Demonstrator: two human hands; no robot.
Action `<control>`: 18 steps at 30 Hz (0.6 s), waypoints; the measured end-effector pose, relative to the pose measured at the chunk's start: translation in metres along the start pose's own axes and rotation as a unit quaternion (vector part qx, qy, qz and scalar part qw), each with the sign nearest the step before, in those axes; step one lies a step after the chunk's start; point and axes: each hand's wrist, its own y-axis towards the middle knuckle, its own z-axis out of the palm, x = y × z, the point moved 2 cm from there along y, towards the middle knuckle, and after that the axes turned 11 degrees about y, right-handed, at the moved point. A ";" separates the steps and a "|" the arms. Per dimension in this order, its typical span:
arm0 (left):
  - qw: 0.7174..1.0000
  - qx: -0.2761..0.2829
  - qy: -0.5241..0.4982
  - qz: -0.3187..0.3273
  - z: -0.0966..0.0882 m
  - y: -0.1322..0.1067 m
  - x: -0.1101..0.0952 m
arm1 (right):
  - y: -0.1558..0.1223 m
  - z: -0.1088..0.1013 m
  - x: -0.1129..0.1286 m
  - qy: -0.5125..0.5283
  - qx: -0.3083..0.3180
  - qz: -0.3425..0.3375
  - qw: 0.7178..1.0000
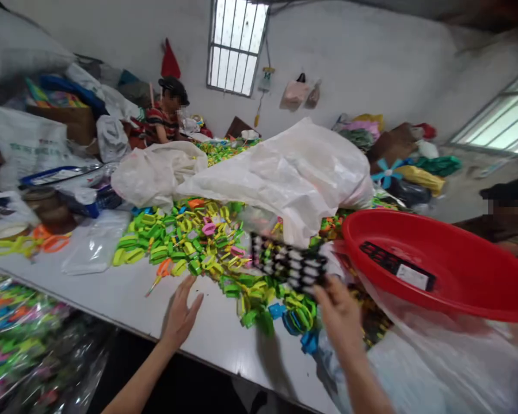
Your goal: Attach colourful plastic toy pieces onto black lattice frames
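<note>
My right hand point(341, 310) grips the end of a flat black panel with rows of pale openings point(289, 263), blurred by motion and held above the heap. My left hand point(182, 313) rests by the white table point(216, 339) with fingers apart and nothing in them, just in front of the heap of small green and yellow plastic pieces point(172, 236). Near its fingertips lies an orange-handled piece point(164, 268). A few blue pieces point(309, 341) sit by the right forearm. Inside the red basin point(457, 241) is a similar black panel point(380, 259) with a white label.
White plastic sheeting point(285, 167) covers part of the heap. Scissors with orange handles point(54, 240), clear bags point(97, 241) and a brown jar point(47, 210) stand at left. A person in a cap point(162, 118) sits across; another person point(513, 213) is at far right.
</note>
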 end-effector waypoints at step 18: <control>0.912 0.362 0.000 0.193 -0.020 0.103 -0.149 | 0.021 0.069 0.059 0.125 0.306 -0.219 0.918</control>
